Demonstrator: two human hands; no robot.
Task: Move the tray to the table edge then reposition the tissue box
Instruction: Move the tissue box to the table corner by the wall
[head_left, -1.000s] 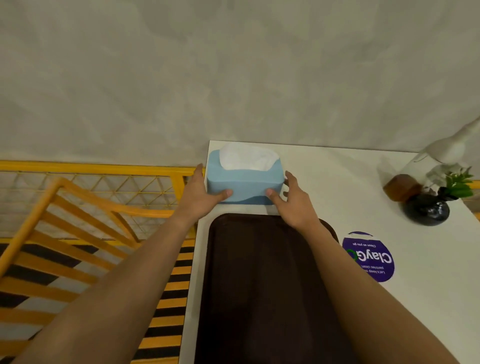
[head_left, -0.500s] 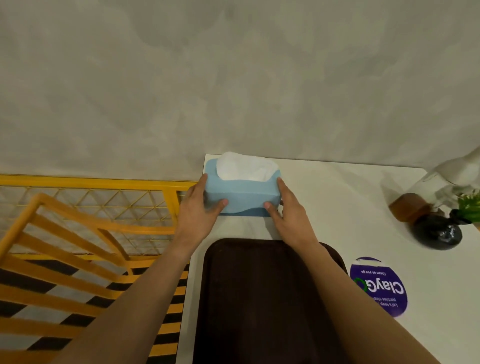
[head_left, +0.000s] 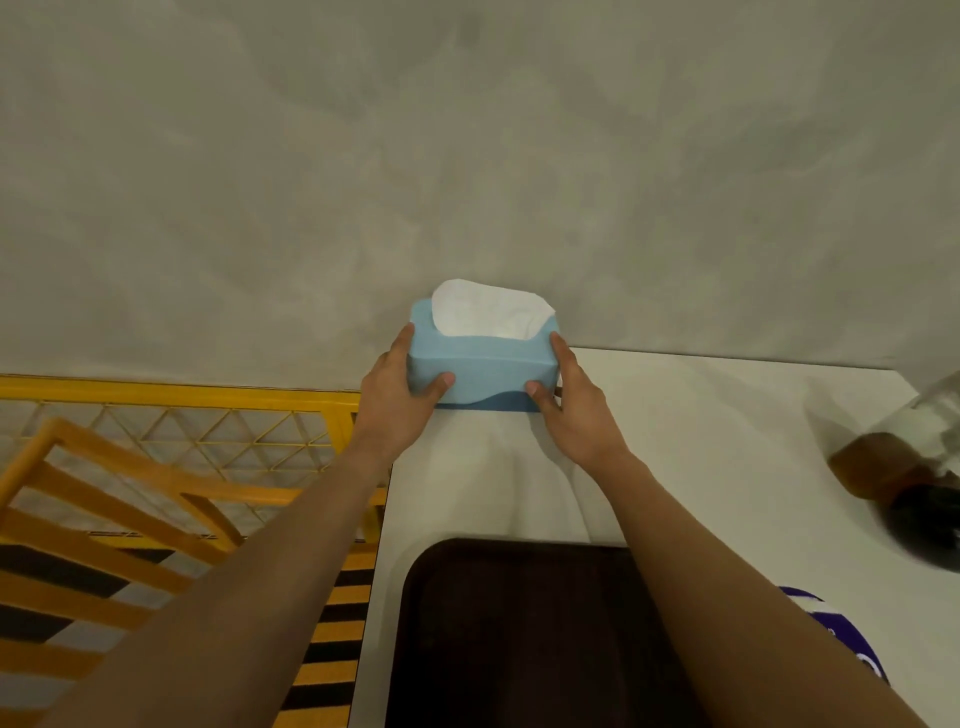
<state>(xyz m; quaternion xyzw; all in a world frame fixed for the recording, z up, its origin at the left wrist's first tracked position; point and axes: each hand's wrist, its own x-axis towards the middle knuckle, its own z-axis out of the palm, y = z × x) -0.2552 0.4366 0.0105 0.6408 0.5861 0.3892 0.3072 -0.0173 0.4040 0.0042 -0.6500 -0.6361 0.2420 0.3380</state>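
Note:
A light blue tissue box (head_left: 483, 371) with white tissue showing on top sits at the far left corner of the white table (head_left: 675, 441), against the grey wall. My left hand (head_left: 397, 397) grips its left end and my right hand (head_left: 571, 415) grips its right end, thumbs on the front face. The dark brown tray (head_left: 519, 634) lies near me at the table's left edge, apart from the box, partly under my right forearm.
A yellow railing and orange wooden chair (head_left: 130, 493) stand left of the table over black-and-yellow floor stripes. At the right are a brown-liquid bottle (head_left: 883, 457), a dark vase (head_left: 930, 525) and a purple sticker (head_left: 836, 639).
Both hands have pushed the tissue box away from the tray to the table's far left corner by the wall. The gap between box and tray has grown.

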